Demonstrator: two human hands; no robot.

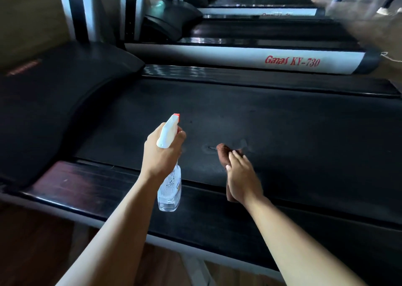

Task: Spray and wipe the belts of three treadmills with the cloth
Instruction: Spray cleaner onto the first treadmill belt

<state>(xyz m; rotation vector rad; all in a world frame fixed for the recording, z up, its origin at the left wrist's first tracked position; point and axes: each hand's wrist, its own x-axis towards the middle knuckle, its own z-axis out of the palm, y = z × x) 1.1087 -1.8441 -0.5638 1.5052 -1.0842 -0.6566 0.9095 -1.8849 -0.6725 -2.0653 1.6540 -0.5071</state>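
Observation:
The nearest treadmill's black belt (282,120) runs across the middle of the view. My left hand (162,153) grips a clear spray bottle (169,187) with a white head and orange nozzle, held over the belt's near edge with the nozzle pointing away from me. My right hand (241,177) holds a brown cloth (224,153) against the belt, fingers laid over it. A faint wet patch shows on the belt just beyond the cloth.
A dark side rail (91,187) borders the belt on my side, and the black motor hood (54,103) rises at the left. Beyond lie more treadmills in a row, the second (261,59) lettered "Ganas KY-730". People's shoes show far back.

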